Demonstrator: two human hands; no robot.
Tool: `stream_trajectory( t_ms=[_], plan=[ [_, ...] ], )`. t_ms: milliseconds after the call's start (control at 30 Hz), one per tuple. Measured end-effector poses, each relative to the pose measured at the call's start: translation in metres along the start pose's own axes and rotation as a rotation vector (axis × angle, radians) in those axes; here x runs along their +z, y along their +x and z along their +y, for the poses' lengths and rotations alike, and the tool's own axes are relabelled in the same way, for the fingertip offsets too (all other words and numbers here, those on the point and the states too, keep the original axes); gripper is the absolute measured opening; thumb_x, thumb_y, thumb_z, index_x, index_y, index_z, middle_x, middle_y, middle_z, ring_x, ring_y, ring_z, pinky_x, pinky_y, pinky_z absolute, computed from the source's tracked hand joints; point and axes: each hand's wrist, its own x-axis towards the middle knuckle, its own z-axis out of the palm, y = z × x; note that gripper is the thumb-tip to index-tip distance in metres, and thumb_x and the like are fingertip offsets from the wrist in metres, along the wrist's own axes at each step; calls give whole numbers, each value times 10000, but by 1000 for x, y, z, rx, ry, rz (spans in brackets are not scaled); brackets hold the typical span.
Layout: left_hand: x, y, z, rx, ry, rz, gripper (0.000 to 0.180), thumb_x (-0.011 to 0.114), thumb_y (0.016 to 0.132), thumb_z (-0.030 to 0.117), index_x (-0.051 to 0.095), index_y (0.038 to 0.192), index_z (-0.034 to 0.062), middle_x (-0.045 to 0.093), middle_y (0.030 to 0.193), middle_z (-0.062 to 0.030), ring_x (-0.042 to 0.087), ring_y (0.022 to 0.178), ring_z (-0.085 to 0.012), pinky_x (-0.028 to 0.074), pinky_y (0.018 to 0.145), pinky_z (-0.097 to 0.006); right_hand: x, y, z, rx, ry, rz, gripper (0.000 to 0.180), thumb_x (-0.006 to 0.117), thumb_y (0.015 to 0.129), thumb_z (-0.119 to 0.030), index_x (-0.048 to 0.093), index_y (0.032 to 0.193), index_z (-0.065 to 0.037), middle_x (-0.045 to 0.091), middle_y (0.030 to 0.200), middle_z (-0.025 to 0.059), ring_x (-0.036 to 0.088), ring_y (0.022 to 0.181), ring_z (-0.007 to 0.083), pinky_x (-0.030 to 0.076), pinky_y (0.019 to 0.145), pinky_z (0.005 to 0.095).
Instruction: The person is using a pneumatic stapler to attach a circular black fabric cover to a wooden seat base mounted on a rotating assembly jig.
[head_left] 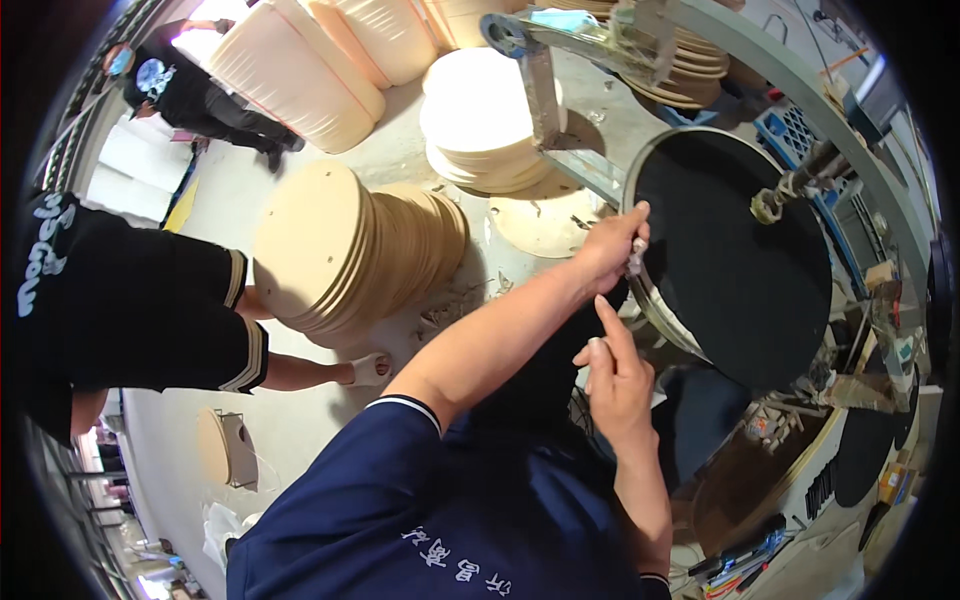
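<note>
Now the left hand [607, 245] grips a small tool [635, 258] on the black disc's [735, 255] rim — right hand [615, 375] open, pointing.

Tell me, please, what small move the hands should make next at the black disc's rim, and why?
Probably slide the left hand a little further along the metal rim of the black disc. It pinches something small against that rim, while the right hand points a finger at the stretch just below.
</note>
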Motion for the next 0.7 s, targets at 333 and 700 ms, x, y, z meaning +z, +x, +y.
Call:
stream_trajectory(
  t_ms=[333,700],
  plan=[
    [12,-22,-18,103,71,-23,558,537,1044,613,601,728,157,482,572,23,433,493,-112,320,458,-297,47,-12,26,-118,50,-1,536,539,1051,-85,437,1570,5,627,695,76,621,621,179,517,618,342],
    [-29,-30,-31,112,316,-38,582,505,1077,566,599,703,131,511,642,23,460,534,-101,389,519,-286,54,-18,-182,-684,619,-1104,440,714,983,-133,647,1389,25,708,832,113,657,671,190,546,696,303]
  ],
)
